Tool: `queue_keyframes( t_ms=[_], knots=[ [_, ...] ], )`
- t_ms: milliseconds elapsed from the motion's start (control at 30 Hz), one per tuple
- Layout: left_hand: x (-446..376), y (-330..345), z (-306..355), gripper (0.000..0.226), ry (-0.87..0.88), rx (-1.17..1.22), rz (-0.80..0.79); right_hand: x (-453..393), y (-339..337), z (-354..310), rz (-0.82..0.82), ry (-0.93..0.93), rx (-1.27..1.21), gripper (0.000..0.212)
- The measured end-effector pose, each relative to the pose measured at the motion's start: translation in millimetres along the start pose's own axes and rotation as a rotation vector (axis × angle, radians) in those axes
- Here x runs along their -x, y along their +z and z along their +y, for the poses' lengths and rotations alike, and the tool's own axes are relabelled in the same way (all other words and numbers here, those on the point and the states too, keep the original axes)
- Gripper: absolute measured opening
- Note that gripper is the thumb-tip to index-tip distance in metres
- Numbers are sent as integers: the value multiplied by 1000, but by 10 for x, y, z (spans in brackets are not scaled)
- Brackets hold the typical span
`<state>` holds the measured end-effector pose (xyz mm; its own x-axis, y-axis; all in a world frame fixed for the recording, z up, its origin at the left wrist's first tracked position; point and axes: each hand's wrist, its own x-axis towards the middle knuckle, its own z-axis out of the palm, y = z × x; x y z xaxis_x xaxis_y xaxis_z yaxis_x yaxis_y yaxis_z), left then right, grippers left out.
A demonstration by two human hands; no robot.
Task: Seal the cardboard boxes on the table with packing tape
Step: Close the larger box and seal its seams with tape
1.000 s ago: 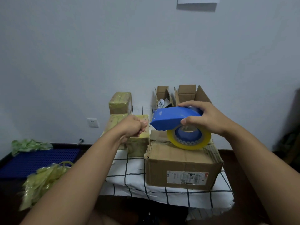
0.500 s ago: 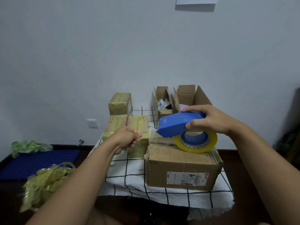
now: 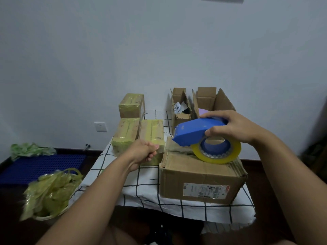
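Note:
A closed cardboard box (image 3: 201, 175) with a label on its front stands at the table's near right. Just above its top, my right hand (image 3: 235, 128) grips a blue tape dispenser (image 3: 192, 133) holding a yellowish tape roll (image 3: 217, 156). My left hand (image 3: 143, 151) is curled to the left of the dispenser's mouth, pinching the free end of the tape. The strip between hand and dispenser shows only faintly. Three smaller boxes wrapped in yellowish tape (image 3: 131, 105) (image 3: 125, 137) (image 3: 152, 133) sit at the back left.
Two open boxes (image 3: 180, 106) (image 3: 212, 99) stand against the wall behind the big box. The table has a white checked cloth (image 3: 141, 183). On the floor to the left are a basket of crumpled tape scraps (image 3: 51, 190) and a blue mat (image 3: 40, 165).
My left hand has drawn away from the dispenser's mouth, leftward and down. My right hand has shifted the dispenser a little right and lower, closer to the box top.

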<state>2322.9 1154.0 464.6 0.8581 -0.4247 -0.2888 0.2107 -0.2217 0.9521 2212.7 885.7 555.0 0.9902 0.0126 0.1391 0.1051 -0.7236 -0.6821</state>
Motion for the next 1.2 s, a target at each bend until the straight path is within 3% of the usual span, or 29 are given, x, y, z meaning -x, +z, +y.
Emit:
queue_keyframes(
  t_ms=[233, 433, 533, 633, 733, 867, 933, 1100, 1200],
  knots=[
    [-70, 29, -119, 13, -36, -25, -36, -57, 19, -26, -27, 0, 49, 44],
    [-72, 159, -196, 24, -70, -43, -75, -98, 51, -18, -20, 11, 80, 49],
    [-21, 173, -151, 19, -94, -186, -74, -89, 59, 3, -9, 16, 79, 50],
    [20, 152, -225, 20, -101, -365, 13, -75, 63, -6, 4, 21, 62, 48],
    [49, 204, -310, 5, 87, -471, 215, -66, 74, -20, 4, 19, 59, 48],
    [167, 302, -222, 18, 298, -293, 369, -61, 75, -23, 12, 22, 57, 47],
    [255, 382, -201, 27, 330, -280, 306, -59, 68, -34, 7, 21, 60, 46],
    [454, 497, -245, 75, 300, -363, 138, -61, 78, -21, 12, 24, 48, 48],
    [533, 545, -221, 73, 317, -423, 115, -74, 76, -9, 19, 25, 48, 47]
  ],
)
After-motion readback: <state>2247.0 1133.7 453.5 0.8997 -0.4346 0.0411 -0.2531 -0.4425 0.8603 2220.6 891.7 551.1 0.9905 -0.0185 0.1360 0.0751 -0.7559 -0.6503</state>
